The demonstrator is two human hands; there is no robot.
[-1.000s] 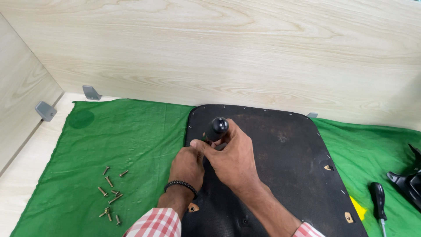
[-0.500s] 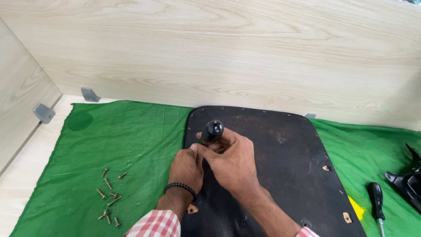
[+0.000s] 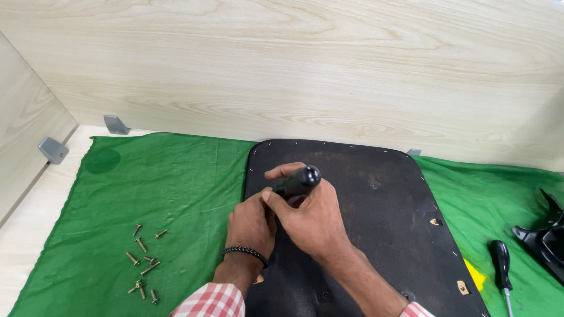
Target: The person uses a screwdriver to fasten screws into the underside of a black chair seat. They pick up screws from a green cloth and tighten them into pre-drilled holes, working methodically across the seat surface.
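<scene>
head view showed the left hand (image 3: 251, 226) resting clenched on the black seat panel (image 3: 376, 235), touching the right hand (image 3: 311, 220), which gripped a black screwdriver handle (image 3: 301, 181) upright over the panel; farther left, loose screws (image 3: 144, 261) lay on green cloth (image 3: 170, 194).

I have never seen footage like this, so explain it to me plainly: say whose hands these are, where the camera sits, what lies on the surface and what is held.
The camera sits on a person's head and looks down at their own two bare hands. The right hand grips the black handle of a screwdriver; its tip is hidden. The left hand, with a dark bracelet, rests beside it on a black panel. The panel lies on a green cloth over a pale wooden table. Loose screws lie to the left, a second screwdriver to the right, next to a black plastic part.
</scene>
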